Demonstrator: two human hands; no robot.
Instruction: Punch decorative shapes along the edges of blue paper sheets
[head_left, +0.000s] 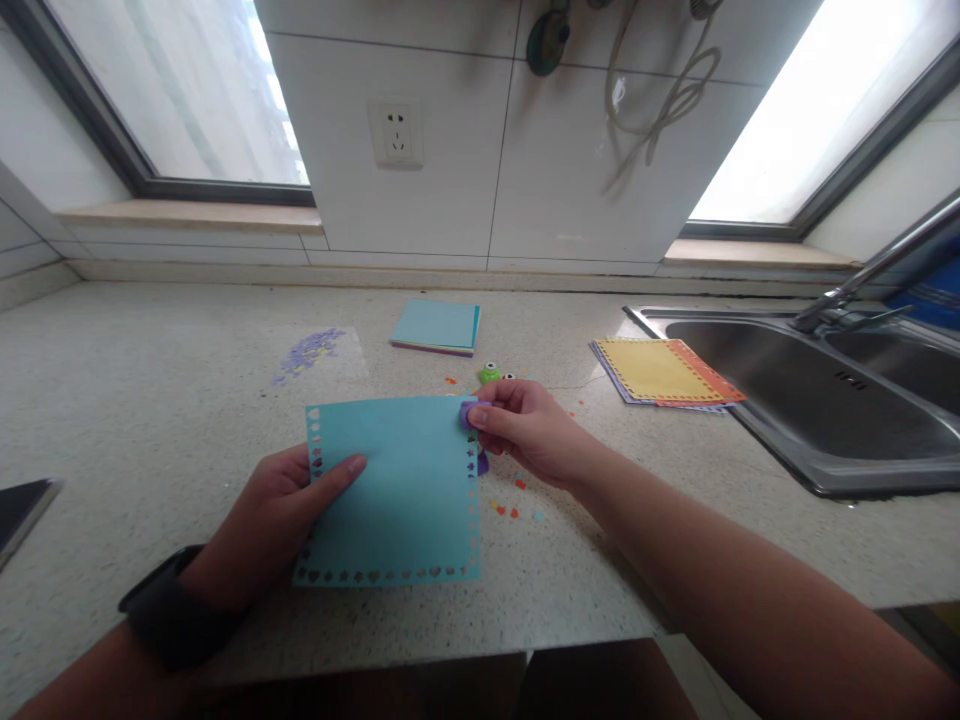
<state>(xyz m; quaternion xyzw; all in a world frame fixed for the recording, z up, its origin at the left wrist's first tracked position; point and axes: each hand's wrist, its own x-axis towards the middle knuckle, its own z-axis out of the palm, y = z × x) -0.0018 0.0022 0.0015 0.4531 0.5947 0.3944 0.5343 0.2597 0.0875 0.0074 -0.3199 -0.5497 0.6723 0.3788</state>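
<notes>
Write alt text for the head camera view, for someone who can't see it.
A left hand holds a blue sheet with shapes cut along three edges; the right hand grips a small purple tool at the sheet's upper right corner. Behind lie stacked paper, scattered purple cutouts and, by a sink, a punched yellow sheet.

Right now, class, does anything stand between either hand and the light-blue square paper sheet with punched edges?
Nothing visible separates the left hand from the sheet: it holds the left side directly. At the upper right corner, a small purple punch-like tool, held in the right hand, stands in between.
</notes>
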